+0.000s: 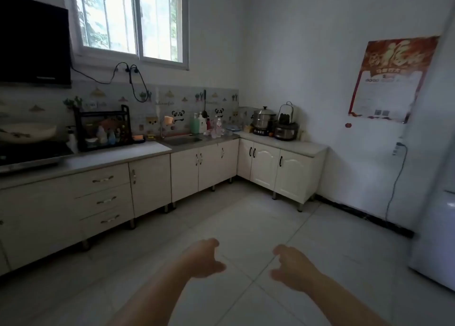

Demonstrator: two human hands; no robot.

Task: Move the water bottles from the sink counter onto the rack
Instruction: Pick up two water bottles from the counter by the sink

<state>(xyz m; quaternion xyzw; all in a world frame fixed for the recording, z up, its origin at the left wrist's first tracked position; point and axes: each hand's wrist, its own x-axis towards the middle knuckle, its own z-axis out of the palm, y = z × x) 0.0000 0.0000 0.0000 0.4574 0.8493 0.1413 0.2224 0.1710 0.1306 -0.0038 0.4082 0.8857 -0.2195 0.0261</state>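
Observation:
Clear plastic water bottles (217, 128) with pink labels sit on the steel counter just right of the sink (182, 140), one upright and at least one lying down. A black wire rack (103, 128) stands on the counter left of the sink and holds small bottles and cups. Both my hands hang over the tiled floor, far from the counter. My left hand (204, 258) holds nothing, its fingers loosely curled and apart. My right hand (291, 266) is likewise empty with fingers apart.
White cabinets (202, 168) run along the back wall and turn at the corner. A steel pot (263, 120) and a cooker (285, 128) stand on the corner counter. A white fridge (435, 227) is at the right. Green and white soap bottles (198, 123) stand behind the sink.

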